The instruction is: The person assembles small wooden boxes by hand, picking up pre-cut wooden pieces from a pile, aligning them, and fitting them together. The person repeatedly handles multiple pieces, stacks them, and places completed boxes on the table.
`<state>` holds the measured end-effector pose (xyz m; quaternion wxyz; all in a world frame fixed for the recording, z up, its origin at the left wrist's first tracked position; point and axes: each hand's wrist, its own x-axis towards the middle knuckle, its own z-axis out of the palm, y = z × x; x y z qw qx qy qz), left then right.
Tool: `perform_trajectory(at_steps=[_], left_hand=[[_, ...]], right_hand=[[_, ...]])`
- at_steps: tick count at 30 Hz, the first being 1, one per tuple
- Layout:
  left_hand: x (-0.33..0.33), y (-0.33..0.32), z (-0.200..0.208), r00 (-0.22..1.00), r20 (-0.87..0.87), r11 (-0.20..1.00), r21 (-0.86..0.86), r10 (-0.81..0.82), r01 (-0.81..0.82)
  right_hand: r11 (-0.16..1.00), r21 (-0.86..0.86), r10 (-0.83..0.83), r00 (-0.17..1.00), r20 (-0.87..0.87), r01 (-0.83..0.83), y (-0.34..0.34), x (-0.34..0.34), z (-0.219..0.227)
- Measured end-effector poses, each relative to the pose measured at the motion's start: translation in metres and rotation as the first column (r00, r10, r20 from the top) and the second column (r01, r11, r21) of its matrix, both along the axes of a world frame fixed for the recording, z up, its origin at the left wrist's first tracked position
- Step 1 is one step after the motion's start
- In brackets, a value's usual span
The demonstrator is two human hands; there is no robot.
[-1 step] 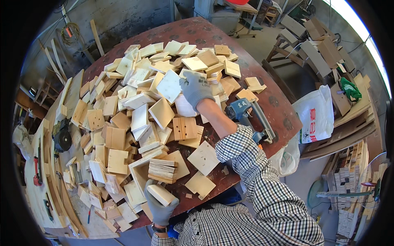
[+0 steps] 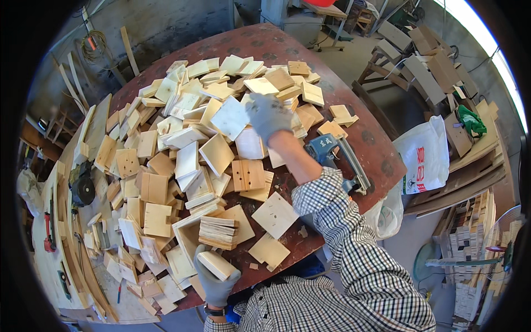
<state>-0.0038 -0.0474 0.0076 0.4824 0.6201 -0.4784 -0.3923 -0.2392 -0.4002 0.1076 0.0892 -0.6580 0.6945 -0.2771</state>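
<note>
My left hand (image 2: 214, 283), in a grey work glove, is closed around a small pale wood block (image 2: 218, 264) at the table's near edge. Just beyond it, a stack of thin wood pieces (image 2: 218, 232) lies by an open-topped wooden frame (image 2: 185, 235). My right hand (image 2: 269, 115), also gloved, reaches over the far part of a heap of wood pieces. Its fingers are at the right edge of a whitish square board (image 2: 230, 118); they are partly hidden and blurred, so a grip cannot be made out.
A blue nail gun (image 2: 323, 148) lies right of my right forearm on the dark red table (image 2: 381, 157). Loose boards (image 2: 275, 214) lie near my body. At left are a black tape measure-like tool (image 2: 83, 185) and a red-handled tool (image 2: 50, 235). A white sack (image 2: 423, 155) stands at right.
My right hand has shifted slightly right, and the whitish board beside it has moved a little the same way. My left hand still holds the block in nearly the same place.
</note>
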Motion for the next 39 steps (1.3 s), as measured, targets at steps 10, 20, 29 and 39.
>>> perform_trajectory(at_steps=[10, 20, 29, 39], left_hand=[[0.003, 0.001, -0.005, 0.997, 0.076, 0.999, 0.032, -0.035, 0.033], [0.004, -0.002, -0.008, 0.998, 0.051, 0.999, -0.004, -0.038, 0.038], [-0.001, -0.002, -0.006, 0.999, -0.007, 0.999, -0.013, -0.039, 0.039], [0.002, 0.0, -0.011, 0.998, -0.039, 0.999, -0.002, -0.042, 0.042]], right_hand=[[0.914, 0.403, 0.242, 0.866, -0.438, -0.052, -0.046, -0.146, -0.018], [0.938, 0.229, 0.34, 0.565, -0.752, -0.259, -0.053, -0.165, -0.047], [0.857, 0.03, 0.414, 0.652, -0.636, -0.515, -0.024, -0.224, -0.021], [0.936, 0.135, 0.351, 0.828, -0.436, -0.326, -0.009, -0.245, -0.044]])
